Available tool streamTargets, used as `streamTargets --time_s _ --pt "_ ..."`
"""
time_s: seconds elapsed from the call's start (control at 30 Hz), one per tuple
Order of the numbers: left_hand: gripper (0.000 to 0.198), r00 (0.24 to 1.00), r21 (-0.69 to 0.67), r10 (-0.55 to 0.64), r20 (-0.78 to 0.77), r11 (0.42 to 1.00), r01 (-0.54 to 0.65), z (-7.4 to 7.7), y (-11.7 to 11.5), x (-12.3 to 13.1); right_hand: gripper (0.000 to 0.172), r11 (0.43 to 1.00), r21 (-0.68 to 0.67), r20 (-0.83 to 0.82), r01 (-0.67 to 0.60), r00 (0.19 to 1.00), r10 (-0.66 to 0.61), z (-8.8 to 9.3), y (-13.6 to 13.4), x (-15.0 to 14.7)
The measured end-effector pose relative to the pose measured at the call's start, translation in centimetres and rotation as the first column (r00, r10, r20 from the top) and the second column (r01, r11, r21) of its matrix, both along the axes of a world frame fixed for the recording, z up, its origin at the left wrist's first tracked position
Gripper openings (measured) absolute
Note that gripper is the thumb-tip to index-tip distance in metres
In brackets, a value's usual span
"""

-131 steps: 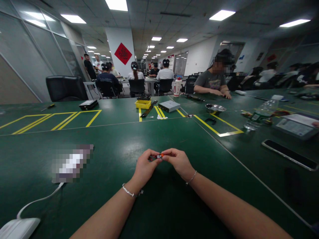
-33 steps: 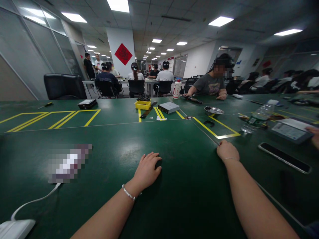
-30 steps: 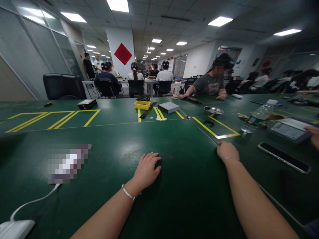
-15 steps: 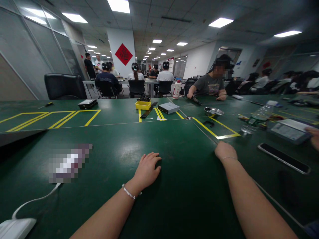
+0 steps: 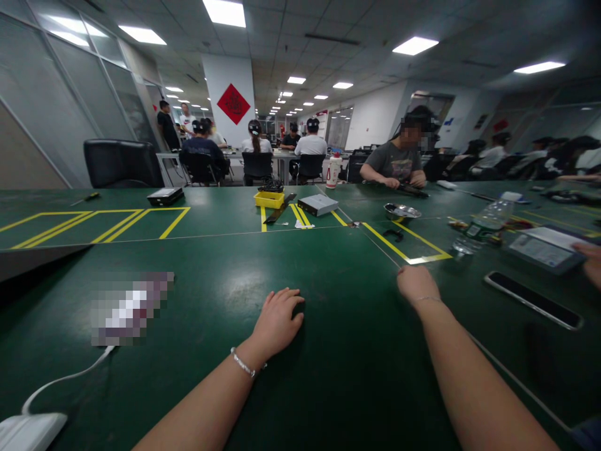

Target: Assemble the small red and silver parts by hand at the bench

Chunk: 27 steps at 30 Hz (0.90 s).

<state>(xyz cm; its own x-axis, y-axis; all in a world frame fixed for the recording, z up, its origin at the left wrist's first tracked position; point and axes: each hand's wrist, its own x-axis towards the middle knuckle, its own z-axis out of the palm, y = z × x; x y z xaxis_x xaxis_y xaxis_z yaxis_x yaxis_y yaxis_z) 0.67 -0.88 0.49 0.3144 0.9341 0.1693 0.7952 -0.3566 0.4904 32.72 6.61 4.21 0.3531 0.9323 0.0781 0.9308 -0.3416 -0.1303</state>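
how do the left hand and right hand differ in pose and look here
The left hand lies with fingers extended; the right hand is curled, its fingers mostly hidden.
The left hand's bracelet looks thick, while the right hand's thin chain is fainter.
Both hands are bare and at the green table.

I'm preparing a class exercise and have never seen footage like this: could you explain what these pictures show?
There is no machine here, only a person's two bare hands. The pictures come from one camera worn on that person's head, looking forward and down. The left hand lies palm down on the green table, visibly holding nothing. The right hand is curled; whether it holds anything is hidden. Further back are a yellow tray, a grey box and a metal bowl; on the right, a plastic bottle and a phone.
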Motion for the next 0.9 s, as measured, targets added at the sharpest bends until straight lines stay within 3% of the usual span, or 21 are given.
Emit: streamTargets --time_s 0.1,0.23,0.33,0.43,0.5,0.53,0.6,0.67,0.73,0.8,0.9 --pt "0.03 0.998 0.011 0.025 0.056 1.0 -0.026 0.3 0.0 0.1 0.018 0.979 0.03 -0.281 -0.203 0.938 0.204 0.7 -0.7 -4.1" --pt "0.04 0.978 -0.032 0.025 0.207 0.999 -0.018 0.5 -0.3 0.5 0.01 0.877 0.153 -0.706 -0.456 0.571 0.419 0.5 -3.1 -11.7" --pt "0.043 0.951 -0.08 -0.008 0.309 0.996 0.034 0.4 -0.6 0.7 0.01 0.826 0.209 -0.788 -0.523 0.41 0.459 -0.6 -5.2 -16.1" --pt "0.024 0.942 -0.052 0.003 0.334 0.999 0.015 0.2 -0.7 0.7 0.015 0.8 0.224 -0.799 -0.557 0.365 0.478 -1.4 -5.8 -17.6" --pt "0.017 0.935 -0.04 0.027 0.355 0.999 -0.014 0.1 -0.5 0.6 0.018 0.784 0.228 -0.74 -0.578 0.42 0.525 -1.4 -5.2 -16.6" --pt "0.016 0.927 -0.045 0.039 0.372 0.999 -0.025 0.0 -0.3 0.6 0.02 0.785 0.233 -0.663 -0.574 0.497 0.56 -1.2 -4.7 -15.6" --pt "0.016 0.902 -0.075 0.068 0.426 0.996 -0.04 -0.2 0.0 0.5 0.025 0.819 0.248 -0.388 -0.517 0.722 0.573 -0.8 -3.4 -12.6" --pt "0.017 0.859 -0.122 0.091 0.504 0.992 -0.033 -0.3 0.2 0.4 0.03 0.89 0.245 -0.072 -0.385 0.908 0.413 -0.5 -2.1 -8.9" --pt "0.018 0.816 -0.156 0.106 0.568 0.988 -0.02 -0.4 0.3 0.5 0.037 0.958 0.189 0.094 -0.216 0.975 0.201 -0.6 -1.1 -5.2" --pt "0.02 0.793 -0.173 0.116 0.598 0.985 -0.014 -0.3 0.4 0.5 0.041 0.993 0.092 0.134 -0.07 0.989 0.057 -1.0 -0.4 -2.2" --pt "0.023 0.786 -0.197 0.135 0.603 0.98 -0.017 -0.1 0.3 0.5 0.039 0.998 -0.057 0.111 0.018 0.994 -0.012 -1.8 0.2 0.3"
